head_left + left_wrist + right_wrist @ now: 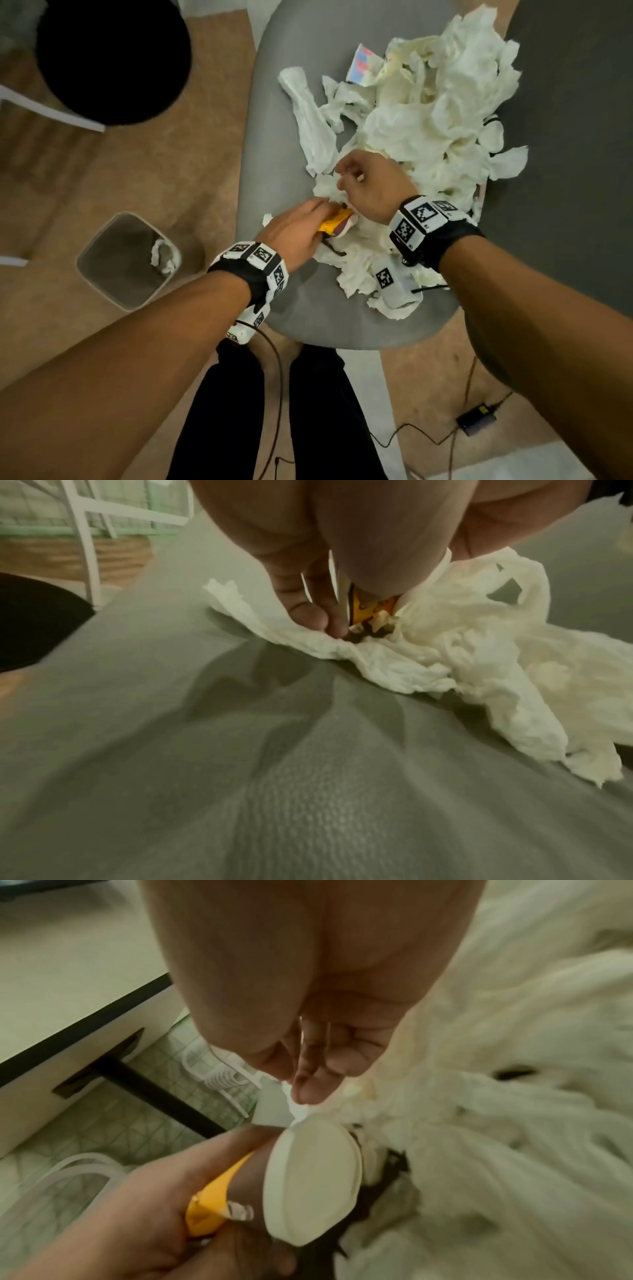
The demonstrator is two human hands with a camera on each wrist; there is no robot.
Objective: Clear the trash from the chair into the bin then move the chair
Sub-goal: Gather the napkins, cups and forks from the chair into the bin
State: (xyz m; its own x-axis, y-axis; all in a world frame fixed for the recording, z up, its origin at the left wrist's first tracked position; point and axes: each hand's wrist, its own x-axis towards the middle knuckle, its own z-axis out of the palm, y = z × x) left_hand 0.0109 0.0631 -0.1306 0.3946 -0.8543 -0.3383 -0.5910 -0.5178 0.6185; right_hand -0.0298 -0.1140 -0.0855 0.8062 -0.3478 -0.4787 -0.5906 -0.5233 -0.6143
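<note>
A grey chair (274, 144) stands on tan floor, its seat heaped with white tissues (435, 113); the left hand (294, 233) has its grip clamped on a yellow wrapper (337, 221) (white disc beside it); the right hand (373, 186) pinches tissue; the bin (102, 274) stands left, holding one wad.

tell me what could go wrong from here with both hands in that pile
The left hand grips a yellow cup together with tissue; loose sheets could drop on the way to the bin. The right hand pinches only a tissue corner, which may tear.
</note>
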